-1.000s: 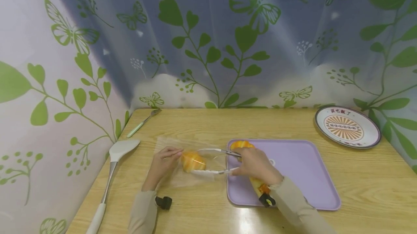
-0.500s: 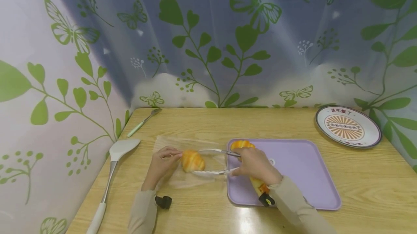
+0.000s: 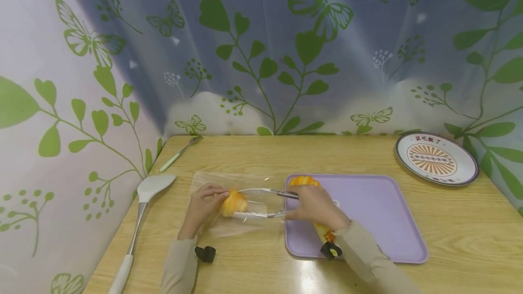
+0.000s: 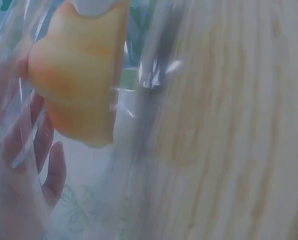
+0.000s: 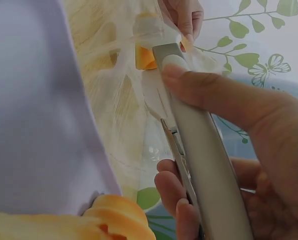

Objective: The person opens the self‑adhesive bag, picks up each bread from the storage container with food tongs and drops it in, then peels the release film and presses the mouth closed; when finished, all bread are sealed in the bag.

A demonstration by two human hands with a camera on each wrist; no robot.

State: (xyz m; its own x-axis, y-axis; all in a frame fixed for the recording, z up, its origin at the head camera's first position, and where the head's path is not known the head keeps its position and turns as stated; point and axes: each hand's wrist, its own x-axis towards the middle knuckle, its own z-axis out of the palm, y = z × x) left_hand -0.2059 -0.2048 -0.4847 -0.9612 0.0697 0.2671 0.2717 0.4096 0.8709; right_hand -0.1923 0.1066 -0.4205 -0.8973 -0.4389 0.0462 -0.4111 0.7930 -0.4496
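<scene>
A clear plastic bag surrounds a golden bread roll. My left hand pinches the bag's edge at the roll's left side. My right hand grips metal tongs whose white tips reach into the bag around the roll. The right wrist view shows the thumb and fingers of my right hand on opposite arms of the tongs. In the left wrist view the roll is seen through the plastic, beside my left hand.
A purple tray at right holds bread, partly under my right hand. Behind it to the right lies a patterned plate. A white spatula and a green-handled fork lie at left. A patterned curtain stands behind.
The tongs, the roll and my right hand have shifted slightly left, bringing the roll closer to my left fingers. My left hand has barely moved.
</scene>
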